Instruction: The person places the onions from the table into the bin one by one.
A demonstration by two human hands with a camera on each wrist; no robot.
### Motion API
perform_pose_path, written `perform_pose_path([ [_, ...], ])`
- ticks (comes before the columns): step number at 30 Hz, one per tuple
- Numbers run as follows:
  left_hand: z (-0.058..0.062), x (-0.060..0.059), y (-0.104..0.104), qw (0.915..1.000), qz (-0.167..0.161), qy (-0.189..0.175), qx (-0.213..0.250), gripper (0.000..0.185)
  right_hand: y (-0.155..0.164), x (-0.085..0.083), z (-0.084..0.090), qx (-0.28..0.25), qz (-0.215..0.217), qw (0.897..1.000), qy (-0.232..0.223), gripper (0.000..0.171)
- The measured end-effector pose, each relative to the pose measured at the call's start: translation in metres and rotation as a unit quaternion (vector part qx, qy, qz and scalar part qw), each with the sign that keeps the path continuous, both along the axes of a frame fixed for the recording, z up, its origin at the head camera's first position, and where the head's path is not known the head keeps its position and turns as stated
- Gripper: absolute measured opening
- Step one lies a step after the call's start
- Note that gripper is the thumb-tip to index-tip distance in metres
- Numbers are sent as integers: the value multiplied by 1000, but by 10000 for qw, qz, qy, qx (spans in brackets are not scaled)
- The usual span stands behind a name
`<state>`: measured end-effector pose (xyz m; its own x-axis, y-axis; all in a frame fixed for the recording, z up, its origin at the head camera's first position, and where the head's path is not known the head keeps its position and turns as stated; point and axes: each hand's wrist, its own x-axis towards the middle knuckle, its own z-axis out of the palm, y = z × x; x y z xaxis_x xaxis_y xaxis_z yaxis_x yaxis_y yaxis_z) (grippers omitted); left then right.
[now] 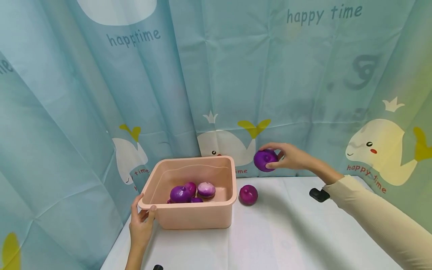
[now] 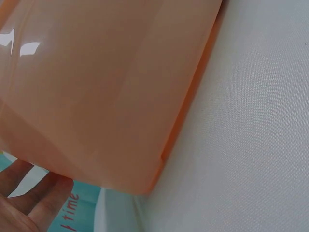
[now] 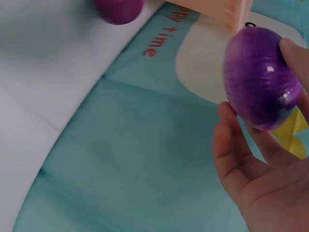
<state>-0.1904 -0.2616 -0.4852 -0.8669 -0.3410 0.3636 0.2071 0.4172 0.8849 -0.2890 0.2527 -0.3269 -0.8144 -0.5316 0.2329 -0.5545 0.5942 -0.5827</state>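
Observation:
A pink plastic tub (image 1: 189, 217) stands on the white table and holds several purple onions (image 1: 180, 194). My left hand (image 1: 141, 219) grips the tub's near left corner, thumb over the rim; in the left wrist view the tub wall (image 2: 96, 87) fills the frame above my palm (image 2: 29, 203). My right hand (image 1: 288, 156) holds a purple onion (image 1: 265, 160) in the air to the right of the tub, fingers curled round it; the right wrist view shows that onion (image 3: 260, 77) close up. Another purple onion (image 1: 248, 194) lies on the table beside the tub's right wall.
A blue curtain (image 1: 236, 75) with whale prints hangs close behind the table. The white tablecloth (image 1: 287, 232) stretches forward and right. A black wrist-camera mount (image 1: 318, 194) sits under my right forearm.

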Motion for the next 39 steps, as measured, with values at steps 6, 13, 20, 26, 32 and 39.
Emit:
perform_pose_path([
  [6, 0, 1, 2, 10000, 53, -60, 11, 66, -6, -4, 9, -303, -304, 9980, 455, 57],
  [13, 2, 2, 2, 9999, 88, -23, -44, 65, -9, -6, 10, -416, -509, 9957, 658, 58],
  [20, 3, 2, 0, 9999, 113, 26, -91, 65, -16, -9, 10, -457, -477, 9953, 714, 59],
  [26, 0, 2, 1, 9999, 118, -52, -49, 64, -37, -16, 14, -280, -408, 9966, 652, 57],
  [32, 0, 2, 2, 9999, 104, -36, -20, 64, -76, -25, 22, -292, -217, 9985, 403, 58],
  [39, 0, 1, 2, 9999, 101, 16, -31, 64, -131, -38, 24, -407, 279, 9985, 253, 56],
])
